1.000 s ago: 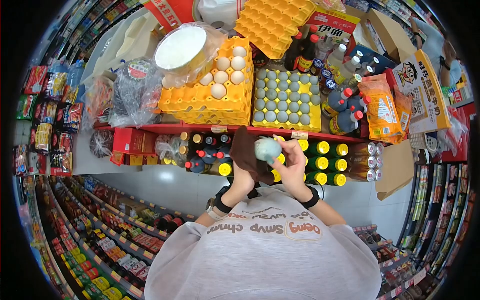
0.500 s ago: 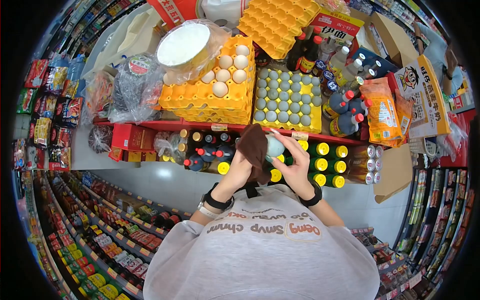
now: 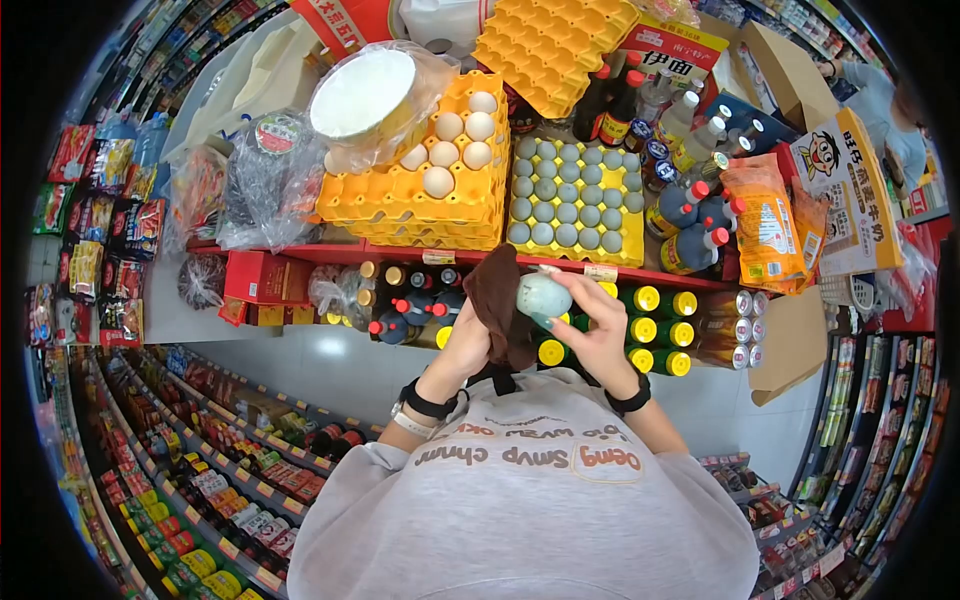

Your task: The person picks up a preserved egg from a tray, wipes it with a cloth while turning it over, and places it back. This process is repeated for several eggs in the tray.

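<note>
Between the fingers of my right hand is a pale blue-green egg, held up in front of my chest. A dark brown cloth is bunched in my left hand, right beside the egg, and it covers part of those fingers. Beyond my hands, a yellow tray carries rows of similar bluish eggs. To its left rises a stack of orange-yellow egg trays with several pale eggs on top.
A bag-wrapped white tub rests on the egg-tray stack. Dark sauce bottles and an orange packet stand right of the bluish eggs. Yellow-capped bottles sit below the table edge. Another person is at the far right.
The brown cloth has drawn away to the left from the egg, so more of the egg shows. My right hand has turned slightly with it. The person at the right has shifted.
</note>
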### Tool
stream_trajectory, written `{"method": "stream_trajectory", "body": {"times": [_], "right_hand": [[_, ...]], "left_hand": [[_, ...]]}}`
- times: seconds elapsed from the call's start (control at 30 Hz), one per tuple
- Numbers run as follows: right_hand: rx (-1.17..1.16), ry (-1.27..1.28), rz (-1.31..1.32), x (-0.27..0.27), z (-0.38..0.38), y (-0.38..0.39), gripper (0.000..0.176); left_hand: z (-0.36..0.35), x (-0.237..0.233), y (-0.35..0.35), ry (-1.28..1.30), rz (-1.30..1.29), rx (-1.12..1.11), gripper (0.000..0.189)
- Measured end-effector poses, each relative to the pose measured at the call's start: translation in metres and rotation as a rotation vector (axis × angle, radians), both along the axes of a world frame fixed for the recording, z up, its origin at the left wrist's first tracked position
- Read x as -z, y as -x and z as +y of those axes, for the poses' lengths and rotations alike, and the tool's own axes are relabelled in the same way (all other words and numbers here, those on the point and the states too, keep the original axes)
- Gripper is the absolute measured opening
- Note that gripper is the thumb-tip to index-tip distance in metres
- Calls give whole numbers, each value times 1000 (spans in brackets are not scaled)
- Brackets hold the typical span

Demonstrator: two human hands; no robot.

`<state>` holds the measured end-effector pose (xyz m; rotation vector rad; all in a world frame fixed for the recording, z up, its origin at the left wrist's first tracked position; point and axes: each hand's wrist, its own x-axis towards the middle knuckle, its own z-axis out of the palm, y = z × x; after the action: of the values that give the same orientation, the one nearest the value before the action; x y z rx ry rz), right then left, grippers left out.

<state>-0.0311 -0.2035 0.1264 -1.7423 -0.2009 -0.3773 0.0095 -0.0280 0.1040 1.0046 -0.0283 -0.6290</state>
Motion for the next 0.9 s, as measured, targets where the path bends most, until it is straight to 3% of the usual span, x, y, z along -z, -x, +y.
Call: {"method": "stream_trajectory", "body": {"times": [0.13, 0.2, 0.43, 0.5, 0.63, 0.7, 0.9], "right_hand": [[-75, -144, 111, 3, -11, -3, 48], [-87, -98, 92, -1, -15, -3, 47], [-127, 55, 59, -10, -22, -2, 46], [-130, 47, 52, -9, -23, -2, 45], [-154, 5, 58, -6, -25, -2, 46], [-154, -4, 64, -6, -25, -2, 46], [-132, -10, 32, -9, -25, -2, 46]], "left_hand": [[4, 3, -6, 215, 176, 52, 49], [4, 5, -10, 129, 17, 181, 53], [12, 19, -10, -103, -226, 153, 62], [14, 11, -13, -343, -545, 219, 59], [13, -3, -16, -416, -585, 346, 62], [9, -11, -12, -159, -141, 281, 57], [7, -1, -8, -189, -401, 188, 55]]}}
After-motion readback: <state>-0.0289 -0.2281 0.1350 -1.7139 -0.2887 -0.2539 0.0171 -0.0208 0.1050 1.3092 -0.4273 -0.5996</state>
